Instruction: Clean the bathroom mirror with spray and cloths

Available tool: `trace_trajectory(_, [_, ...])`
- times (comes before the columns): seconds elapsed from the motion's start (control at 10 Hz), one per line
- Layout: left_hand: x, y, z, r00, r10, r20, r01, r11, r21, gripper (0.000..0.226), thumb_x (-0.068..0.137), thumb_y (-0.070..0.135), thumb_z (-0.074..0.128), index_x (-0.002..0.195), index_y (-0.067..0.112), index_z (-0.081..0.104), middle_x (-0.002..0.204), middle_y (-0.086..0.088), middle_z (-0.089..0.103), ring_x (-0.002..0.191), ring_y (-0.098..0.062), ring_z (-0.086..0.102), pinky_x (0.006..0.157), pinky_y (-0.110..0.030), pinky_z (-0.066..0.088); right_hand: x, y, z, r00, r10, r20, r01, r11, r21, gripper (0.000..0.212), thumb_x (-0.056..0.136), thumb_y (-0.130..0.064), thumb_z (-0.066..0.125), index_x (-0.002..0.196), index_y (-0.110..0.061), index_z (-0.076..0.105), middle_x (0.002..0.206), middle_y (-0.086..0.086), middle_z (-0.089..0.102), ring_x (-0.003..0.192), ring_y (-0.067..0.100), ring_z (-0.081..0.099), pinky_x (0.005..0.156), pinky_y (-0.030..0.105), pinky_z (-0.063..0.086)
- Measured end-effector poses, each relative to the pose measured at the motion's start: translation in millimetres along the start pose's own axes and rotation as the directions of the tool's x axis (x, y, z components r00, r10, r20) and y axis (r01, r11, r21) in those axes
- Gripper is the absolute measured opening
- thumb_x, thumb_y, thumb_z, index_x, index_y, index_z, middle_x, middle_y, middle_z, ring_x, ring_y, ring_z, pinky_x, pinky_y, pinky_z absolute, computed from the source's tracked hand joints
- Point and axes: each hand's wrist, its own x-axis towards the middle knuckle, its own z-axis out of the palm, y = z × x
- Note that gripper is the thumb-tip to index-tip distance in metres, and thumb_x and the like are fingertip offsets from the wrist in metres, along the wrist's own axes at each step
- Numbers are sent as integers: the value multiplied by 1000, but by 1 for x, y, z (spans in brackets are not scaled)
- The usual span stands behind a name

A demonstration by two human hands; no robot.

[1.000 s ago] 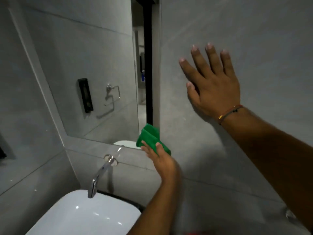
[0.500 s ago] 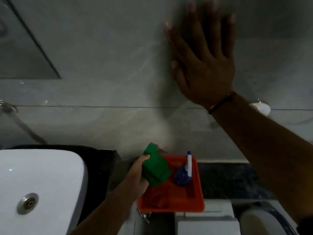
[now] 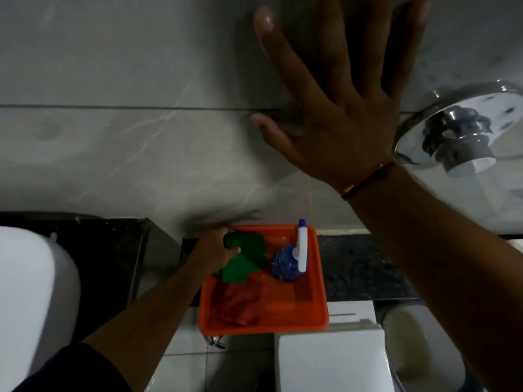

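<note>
My left hand (image 3: 213, 246) grips a green cloth (image 3: 246, 260) low over the back left part of an orange tray (image 3: 317, 315). In the tray stands a blue spray bottle (image 3: 285, 265) with a white nozzle, to the right of the green cloth. A red cloth (image 3: 240, 304) lies crumpled in the tray's front left. My right hand (image 3: 336, 108) is pressed flat against the grey wall tiles, fingers spread, holding nothing. The mirror is out of view.
A white basin (image 3: 31, 292) sits at the left on a dark counter (image 3: 113, 244). A chrome wall fitting (image 3: 455, 131) sticks out just right of my right wrist. A white toilet tank lid (image 3: 331, 360) and bowl (image 3: 418, 346) lie below the tray.
The view has dropped from the mirror down to the counter. My left hand has carried the green cloth down from the mirror's edge to the tray. My right hand stays flat on the wall.
</note>
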Motion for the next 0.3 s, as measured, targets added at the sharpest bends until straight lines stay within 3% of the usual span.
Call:
trace_trajectory(0.1, [-18,-6,7,956,224,-188,-171,949,263,59,92,24,74,147,10,55,146,-18,57,134,-38,56,112,-46,47,1,0,-3,1000,-15,17,15,1000,9,65,96,-78,61,143,-35,76,141,16,76,125,55,70,109,66,48])
trace_trajectory(0.2, [-43,-19,33,929,343,-142,-228,831,508,53,98,38,51,145,17,56,144,-10,60,132,-33,57,112,-44,45,2,2,-3,1000,-7,28,7,1000,-27,66,98,-76,59,144,-32,75,142,19,74,135,58,56,130,61,28])
trace_trajectory(0.3, [-39,-27,49,973,229,23,-185,720,669,65,102,48,31,158,16,40,162,-10,46,150,-31,42,128,-48,24,7,-1,-8,999,-11,51,12,1000,-17,68,99,-75,58,149,-31,71,147,22,70,139,52,38,134,55,-2])
